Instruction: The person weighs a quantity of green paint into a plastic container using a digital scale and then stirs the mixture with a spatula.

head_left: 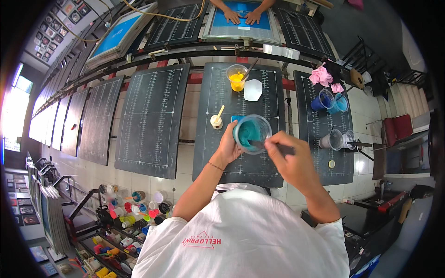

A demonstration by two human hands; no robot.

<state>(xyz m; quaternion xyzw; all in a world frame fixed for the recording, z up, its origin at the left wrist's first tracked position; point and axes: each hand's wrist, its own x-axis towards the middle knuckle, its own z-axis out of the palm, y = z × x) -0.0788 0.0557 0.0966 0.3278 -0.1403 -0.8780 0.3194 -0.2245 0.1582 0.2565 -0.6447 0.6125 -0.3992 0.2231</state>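
My left hand [228,146] wraps round a clear plastic cup [266,128] with thick teal ink [248,132] inside, tilted over the black gridded board [211,160]. In my right hand [293,157] is a dark-handled spatula [286,149], its lower end in the ink and blurred. Behind the cup, a small blue item [237,118] is mostly hidden. Left of it stands a small jar [216,123] with a pale stick. Farther back are a cup of yellow ink [237,82] with a dark stick leaning in it, and a white many-sided piece [253,91].
On the right board are cups of blue ink [321,100], cloudy clear cups [330,139] and crumpled pink paper or cloth [321,76]. Another person's hands [241,17] rest on a blue screen frame [211,30] at the far side. Several ink jars [139,208] stand lower left.
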